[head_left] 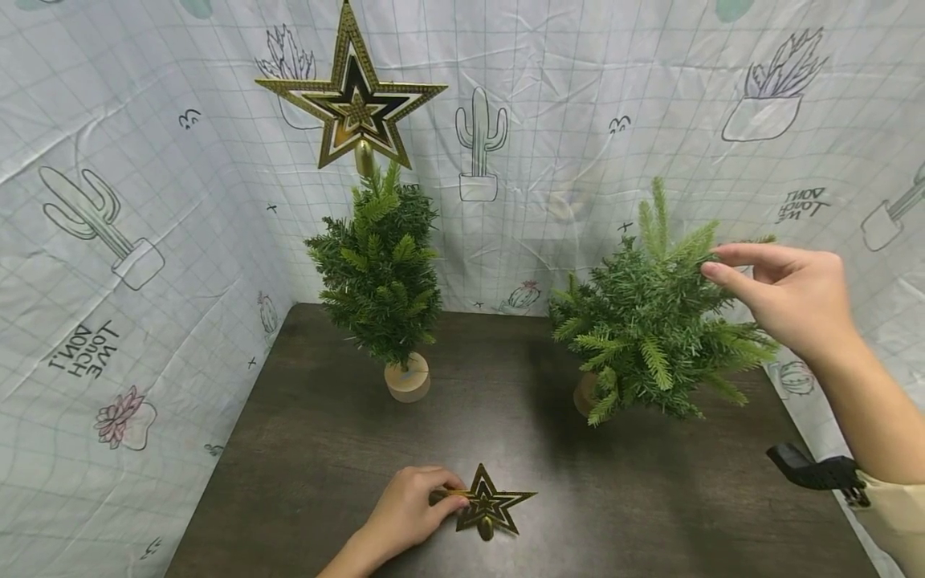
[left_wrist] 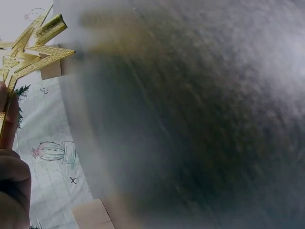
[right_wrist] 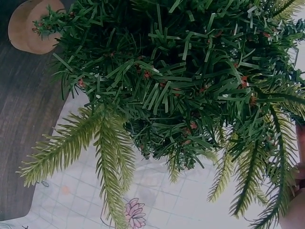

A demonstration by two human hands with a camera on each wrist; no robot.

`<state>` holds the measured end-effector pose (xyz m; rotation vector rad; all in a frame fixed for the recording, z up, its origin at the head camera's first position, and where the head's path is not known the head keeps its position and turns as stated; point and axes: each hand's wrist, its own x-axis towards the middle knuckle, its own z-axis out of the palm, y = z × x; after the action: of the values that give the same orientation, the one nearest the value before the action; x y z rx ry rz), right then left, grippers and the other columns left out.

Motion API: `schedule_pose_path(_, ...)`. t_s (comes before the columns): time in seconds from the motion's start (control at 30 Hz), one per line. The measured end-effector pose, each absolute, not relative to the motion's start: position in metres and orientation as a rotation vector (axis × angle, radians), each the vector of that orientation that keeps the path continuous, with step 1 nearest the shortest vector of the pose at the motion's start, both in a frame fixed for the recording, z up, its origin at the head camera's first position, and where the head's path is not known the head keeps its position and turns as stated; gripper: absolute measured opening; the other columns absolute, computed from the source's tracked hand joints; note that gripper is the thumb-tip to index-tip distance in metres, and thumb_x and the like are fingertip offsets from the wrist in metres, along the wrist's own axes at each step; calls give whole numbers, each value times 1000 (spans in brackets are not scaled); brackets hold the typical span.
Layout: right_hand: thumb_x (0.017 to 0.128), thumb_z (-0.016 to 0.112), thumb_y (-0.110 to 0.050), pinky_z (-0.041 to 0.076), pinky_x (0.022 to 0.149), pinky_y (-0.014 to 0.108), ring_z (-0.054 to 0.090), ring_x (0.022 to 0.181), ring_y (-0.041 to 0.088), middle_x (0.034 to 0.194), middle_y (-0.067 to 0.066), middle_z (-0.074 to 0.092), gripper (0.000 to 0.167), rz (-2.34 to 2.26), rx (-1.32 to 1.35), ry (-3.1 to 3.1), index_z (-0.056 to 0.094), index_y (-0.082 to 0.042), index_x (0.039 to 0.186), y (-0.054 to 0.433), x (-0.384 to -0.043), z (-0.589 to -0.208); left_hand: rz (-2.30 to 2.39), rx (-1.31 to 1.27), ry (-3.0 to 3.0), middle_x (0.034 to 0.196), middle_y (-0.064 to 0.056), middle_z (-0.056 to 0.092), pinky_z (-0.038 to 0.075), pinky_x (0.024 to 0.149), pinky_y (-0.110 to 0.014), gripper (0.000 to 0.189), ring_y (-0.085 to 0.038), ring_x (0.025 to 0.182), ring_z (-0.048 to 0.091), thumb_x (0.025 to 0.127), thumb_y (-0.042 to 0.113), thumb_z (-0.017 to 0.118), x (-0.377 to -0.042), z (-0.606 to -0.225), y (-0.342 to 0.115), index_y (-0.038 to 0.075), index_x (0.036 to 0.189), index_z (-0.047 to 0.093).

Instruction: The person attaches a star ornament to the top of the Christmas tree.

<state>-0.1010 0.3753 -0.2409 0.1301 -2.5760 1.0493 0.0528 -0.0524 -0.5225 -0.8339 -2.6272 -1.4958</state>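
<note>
Low over the front of the table, my left hand (head_left: 412, 506) pinches a gold star tree topper (head_left: 486, 527) by one of its points. In the left wrist view the star (left_wrist: 51, 29) sits at the upper left, its socket sticking out. At the right, my right hand (head_left: 802, 297) pinches a twig near the top of a small artificial Christmas tree (head_left: 636, 321) with thumb and forefinger. This tree leans to the right on its wooden base, and its branches spread out. Foliage (right_wrist: 167, 86) fills much of the right wrist view, the fingers mostly hidden at its edge.
A slimmer artificial tree (head_left: 379, 281) stands at the back left on a round wooden base (head_left: 408, 384), topped by a larger gold star (head_left: 357, 136). The dark wooden table (head_left: 499, 409) meets a printed cactus curtain (head_left: 527, 241) behind and at both sides.
</note>
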Motion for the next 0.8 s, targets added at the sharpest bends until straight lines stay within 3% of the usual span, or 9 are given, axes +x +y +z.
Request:
schedule_pose_path(0.47,88,87,-22,25,46,28,30,48,11,49,0,45,20,1003,171,-2539,83,-12,105,372,-98,-241,-1549,-672,-2481,88,20,73,57,71,-27,14,1,80,68,84,25,88,49,-515,-59,27,90,76)
schedule_pose_path(0.8,87,87,-20,25,47,27,30,47,12,51,1,52,22,984,211,-2518,83,-7,105,369,-95,-240,-1519,-605,-2407,84,16,73,49,60,-24,16,0,67,60,81,21,90,41,-507,-71,25,85,75)
